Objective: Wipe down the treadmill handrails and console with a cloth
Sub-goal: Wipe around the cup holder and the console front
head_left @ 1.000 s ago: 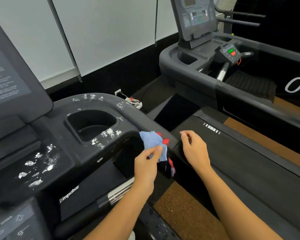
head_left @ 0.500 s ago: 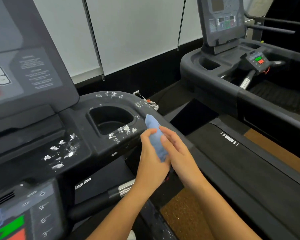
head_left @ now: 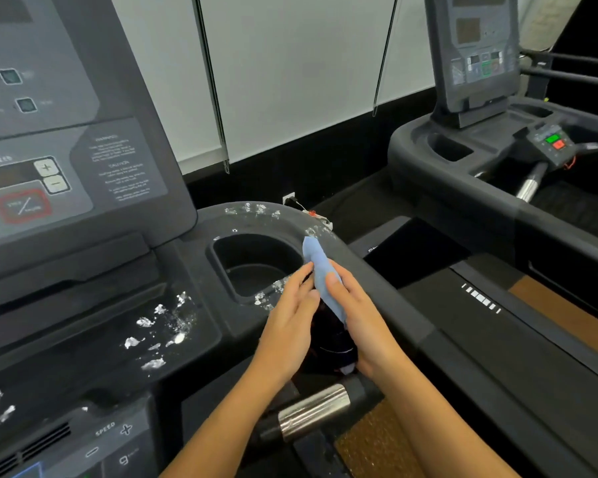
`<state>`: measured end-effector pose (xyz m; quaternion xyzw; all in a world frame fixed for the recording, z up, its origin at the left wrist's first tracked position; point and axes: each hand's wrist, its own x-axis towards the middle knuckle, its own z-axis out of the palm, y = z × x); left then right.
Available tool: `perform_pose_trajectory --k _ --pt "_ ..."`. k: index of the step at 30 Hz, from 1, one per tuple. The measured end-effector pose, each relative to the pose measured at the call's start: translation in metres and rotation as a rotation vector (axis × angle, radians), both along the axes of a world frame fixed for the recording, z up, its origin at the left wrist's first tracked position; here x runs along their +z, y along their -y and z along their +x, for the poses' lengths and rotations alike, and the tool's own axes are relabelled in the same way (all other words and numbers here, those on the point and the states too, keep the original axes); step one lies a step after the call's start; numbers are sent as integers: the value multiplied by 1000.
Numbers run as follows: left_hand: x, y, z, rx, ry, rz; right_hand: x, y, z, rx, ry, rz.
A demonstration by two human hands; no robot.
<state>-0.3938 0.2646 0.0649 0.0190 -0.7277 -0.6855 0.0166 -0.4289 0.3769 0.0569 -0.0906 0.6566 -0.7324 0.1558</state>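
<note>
A light blue cloth point(head_left: 320, 267) is bunched into a long roll, its top end resting on the black handrail point(head_left: 370, 270) of the near treadmill, beside the cup holder point(head_left: 252, 263). My right hand point(head_left: 359, 315) grips the roll from the right, thumb across it. My left hand point(head_left: 290, 319) lies flat against the roll's left side, fingers extended. The console tray point(head_left: 145, 339) and the curved rail point(head_left: 252, 212) carry white flaky smears. The console panel point(head_left: 49, 139) rises at the left.
A chrome grip bar point(head_left: 313, 414) sits just below my wrists. A second treadmill point(head_left: 477, 160) stands to the right with its own console. The belt deck point(head_left: 497, 339) runs along the right. White wall panels stand behind.
My hands went from apart, the left holding the loose cloth, to both pressed on it, rolled up, and they rose onto the rail by the cup holder. My view tilted up and left.
</note>
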Motion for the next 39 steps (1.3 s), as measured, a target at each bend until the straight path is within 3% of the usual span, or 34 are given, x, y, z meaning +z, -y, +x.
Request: perform_pose_trajectory --k 5,9,12,16,23,30,35,39 --pt "-12 43 -16 73 -94 -469 -4 13 -27 -92 -129 187" --pt "-36 78 -28 202 -36 -827 -5 -1 -69 -278 -360 495" --pt "-49 89 -32 209 27 -944 -11 -10 -103 -289 -495 832" --pt "-57 91 -36 195 9 -1025 -26 -4 -135 -140 -450 1154" --pt "-61 89 -37 220 -32 -1005 -27 26 -163 27 -561 1102" --pt "-65 90 -35 231 -24 -1024 -41 10 -138 131 -762 1139" --pt "-65 90 -35 244 -26 -1005 -35 4 -137 27 -657 1029" --pt "-65 90 -35 243 -32 -1022 -24 23 -156 85 -679 996"
